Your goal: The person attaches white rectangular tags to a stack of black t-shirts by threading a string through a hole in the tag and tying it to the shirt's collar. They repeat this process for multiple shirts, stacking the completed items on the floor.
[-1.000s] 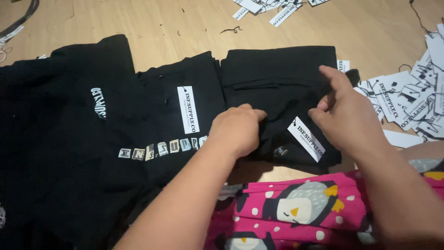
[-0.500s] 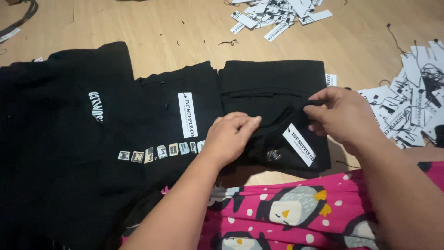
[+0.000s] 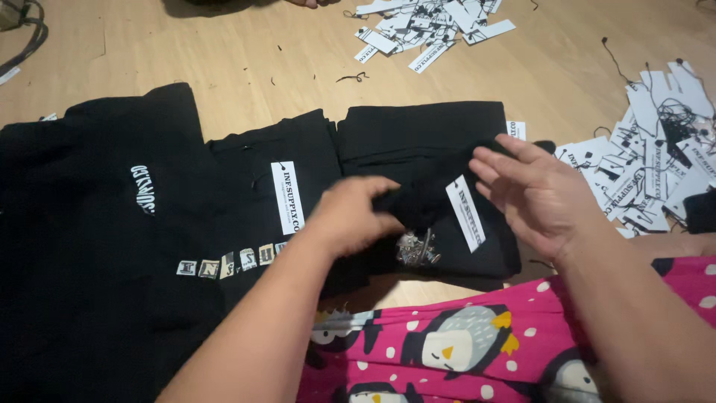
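A bare wooden floor [image 3: 246,67] of pale boards carries everything here; nothing of the room beyond it shows, apart from a dark cable [image 3: 30,33] at the far left corner of the view. No boxes, bags or other containers are in sight.

A folded black garment [image 3: 425,142] lies on the floor near the middle, with a white hang tag [image 3: 465,213] and a small silver print [image 3: 418,248] on its near part. The left hand [image 3: 356,218] is closed on a fold of this garment's black cloth at its near left side, fingers curled under. The right hand [image 3: 538,195] hovers open and flat, fingers spread, over the garment's right part, just beside the hang tag; whether it touches the cloth cannot be told.

Left of it lies a second folded black garment [image 3: 276,149] with its own white tag [image 3: 287,198], overlapping a larger black garment [image 3: 89,224] with white lettering. Loose white tags are scattered in a far pile [image 3: 429,26] and a right-hand pile [image 3: 664,164]. Pink penguin-print fabric [image 3: 447,343] covers the person's lap at the near edge.
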